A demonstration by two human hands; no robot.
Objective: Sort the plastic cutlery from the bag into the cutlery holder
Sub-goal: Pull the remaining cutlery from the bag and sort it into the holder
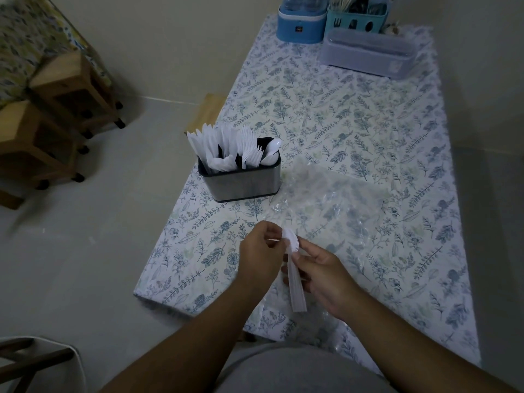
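A stack of white plastic spoons [295, 268] is held over the table's near edge. My right hand [326, 276] grips the stacked handles. My left hand [262, 251] pinches the bowl end of the stack. The steel cutlery holder [243, 181] stands further back on the left side of the table. It holds white knives on the left, forks in the middle and a couple of spoons on the right. The clear plastic bag [334, 199] lies flat and crumpled to the right of the holder, beyond my hands.
The table [368, 123] has a floral cloth. At its far end stand a blue appliance [300, 21], a teal utensil caddy [357, 21] and a lidded clear box [365, 52]. Wooden stools [56, 109] stand on the floor at left.
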